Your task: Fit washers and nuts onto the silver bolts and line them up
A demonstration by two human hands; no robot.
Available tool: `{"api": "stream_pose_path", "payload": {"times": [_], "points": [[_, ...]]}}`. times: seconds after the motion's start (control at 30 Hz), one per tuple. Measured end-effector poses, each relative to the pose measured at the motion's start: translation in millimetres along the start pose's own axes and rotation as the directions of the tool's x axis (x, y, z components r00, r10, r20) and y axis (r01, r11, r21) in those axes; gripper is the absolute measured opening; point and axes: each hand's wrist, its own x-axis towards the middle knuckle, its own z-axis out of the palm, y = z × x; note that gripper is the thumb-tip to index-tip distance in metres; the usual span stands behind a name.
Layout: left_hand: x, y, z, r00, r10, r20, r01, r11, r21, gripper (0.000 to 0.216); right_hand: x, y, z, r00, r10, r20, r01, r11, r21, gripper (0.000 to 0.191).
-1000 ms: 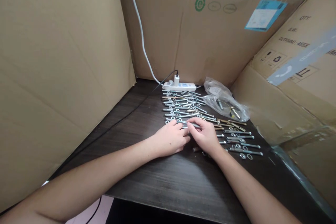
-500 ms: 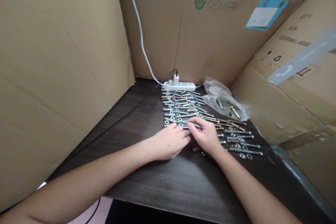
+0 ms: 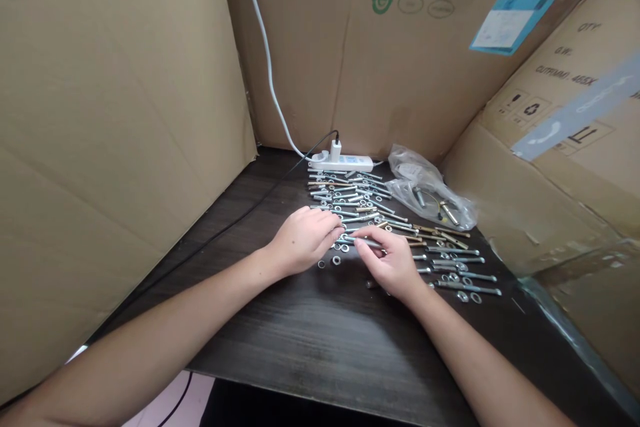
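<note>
Pinching a bolt with right hand nearly closed, nearer the surface's far edge than its near one. Cannot tell of anything inside the curled left hand. Could scatter the loose nut and washer alongside by dragging that hand low.

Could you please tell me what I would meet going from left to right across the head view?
Plain cardboard panel, left hand, right hand, nearest right-hand hex nut, flat washer beside it, gray tape strip on the printed box.
</note>
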Motion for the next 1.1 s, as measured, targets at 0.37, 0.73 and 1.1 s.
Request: {"api": "stream_pose_path", "payload": {"times": [0.37, 0.73, 1.1], "points": [[-1.7, 4.1, -1.2, 0.996, 0.055, 0.067, -0.051, 0.997, -0.060, 0.024, 0.5, 0.1, 2.4, 0.999, 0.033, -0.017, -0.033, 0.999, 0.016, 0.016], [-0.6, 2.6, -1.4, 0.986, 0.102, 0.130, -0.098, 0.995, -0.036, 0.022, 1.9, 3.0, -1.2, 0.990, 0.074, 0.120, -0.080, 0.996, 0.047, 0.020], [-1.0, 7.4, -0.2, 0.977, 0.119, 0.177, -0.118, 0.993, -0.012, 0.016, 1.6, 3.8, 1.4, 0.979, 0.040, 0.201, -0.053, 0.997, 0.061, 0.019]]}}
